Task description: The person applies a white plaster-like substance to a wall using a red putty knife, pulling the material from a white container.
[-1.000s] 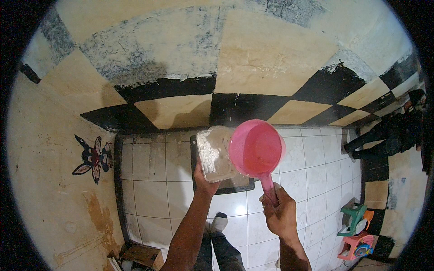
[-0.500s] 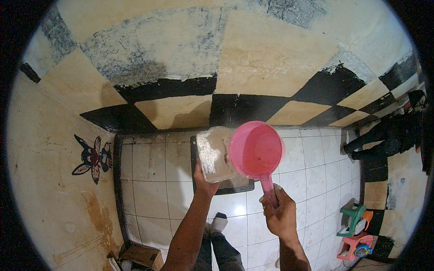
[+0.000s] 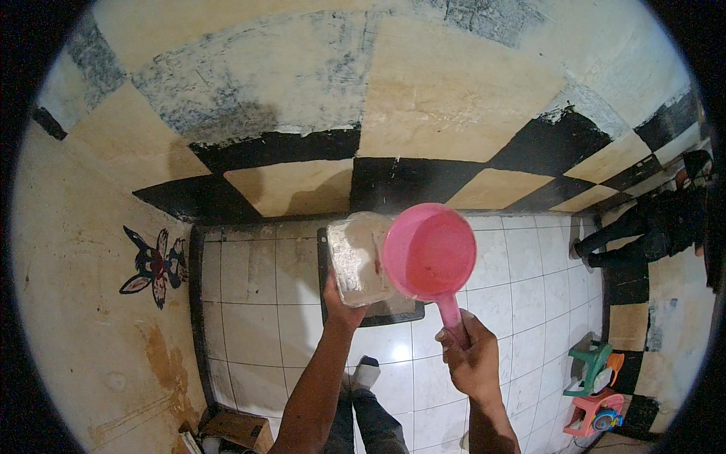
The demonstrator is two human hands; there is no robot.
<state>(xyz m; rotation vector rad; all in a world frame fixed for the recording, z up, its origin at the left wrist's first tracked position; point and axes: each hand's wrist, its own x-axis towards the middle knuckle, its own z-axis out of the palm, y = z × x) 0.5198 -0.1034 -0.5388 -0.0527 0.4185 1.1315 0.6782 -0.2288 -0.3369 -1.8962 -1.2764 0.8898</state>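
Observation:
My left hand (image 3: 342, 301) is closed on the lower left edge of a clear plastic container (image 3: 361, 265), which is cloudy and shiny on one side. A pink water dipper (image 3: 429, 253) is held up by its handle in my right hand (image 3: 473, 352), fingers wrapped round it. The dipper's round bowl faces me, close against the container's right side; whether they touch I cannot tell. Small dark specks show in the bowl. Beneath both, a dark-rimmed flat object (image 3: 416, 314) lies over the floor, mostly covered by the container and dipper.
White floor tiles (image 3: 242, 325) meet a black-and-cream checkered wall (image 3: 423, 83) ahead. At the right stands a person in dark clothes (image 3: 650, 227). Green (image 3: 586, 367) and pink (image 3: 590, 412) plastic stools sit at the lower right. A cardboard box (image 3: 238, 430) is at the lower left.
The dipper has tilted very slightly and my right hand has shifted a little to the right. My left hand and the container are almost unmoved.

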